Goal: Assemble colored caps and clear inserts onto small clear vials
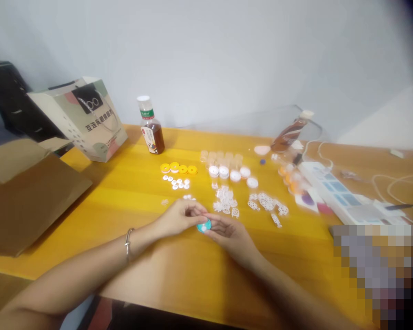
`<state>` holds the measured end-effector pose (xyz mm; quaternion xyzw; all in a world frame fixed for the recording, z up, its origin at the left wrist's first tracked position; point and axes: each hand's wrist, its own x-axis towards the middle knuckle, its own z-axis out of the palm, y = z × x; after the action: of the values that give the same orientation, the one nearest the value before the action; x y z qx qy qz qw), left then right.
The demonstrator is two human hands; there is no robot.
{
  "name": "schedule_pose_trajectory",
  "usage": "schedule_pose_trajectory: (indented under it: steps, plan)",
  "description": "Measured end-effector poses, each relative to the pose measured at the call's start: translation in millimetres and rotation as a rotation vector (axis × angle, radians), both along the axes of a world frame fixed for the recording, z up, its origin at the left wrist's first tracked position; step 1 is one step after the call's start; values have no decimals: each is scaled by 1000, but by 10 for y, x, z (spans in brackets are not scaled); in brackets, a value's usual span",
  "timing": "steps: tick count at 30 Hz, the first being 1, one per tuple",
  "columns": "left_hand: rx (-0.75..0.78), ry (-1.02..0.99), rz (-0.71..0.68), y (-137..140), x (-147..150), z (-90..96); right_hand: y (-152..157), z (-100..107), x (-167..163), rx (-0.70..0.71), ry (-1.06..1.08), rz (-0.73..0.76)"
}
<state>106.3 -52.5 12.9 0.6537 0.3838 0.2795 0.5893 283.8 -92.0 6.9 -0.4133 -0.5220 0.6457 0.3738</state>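
Near the middle of the table, my left hand [182, 217] and my right hand [229, 233] meet around a small teal disc [203, 225] with a white spot on it. Fingers of both hands pinch it, one hand from each side. Just beyond them lies a heap of white openwork plastic pieces [224, 200], with more such pieces [267, 201] to the right. Small white round pieces [179, 183] are spread ahead of my left hand. Behind these is a row of yellow round pieces [182, 169], and to its right several white round pieces [223, 172].
Clear cups [223, 159] stand behind the white rounds. A brown-liquid bottle [152, 133] and paper bag [89, 119] are at the back left; an open cardboard box [30, 197] is at the left. A tilted bottle [291, 133], orange pieces [291, 178], a white compartment case [344, 192] and cables are at the right.
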Motion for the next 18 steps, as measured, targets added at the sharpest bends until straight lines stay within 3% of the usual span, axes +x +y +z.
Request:
schedule_pose_trajectory:
  steps: [6, 13, 18]
  plan:
    - [89, 1, -42, 37, -56, 46, 25, 44, 45, -2, -33, -39]
    - [408, 234, -36, 22, -87, 153, 40, 61, 47, 3, -38, -51]
    - [493, 281, 41, 61, -118, 111, 48, 21, 54, -32, -18, -75]
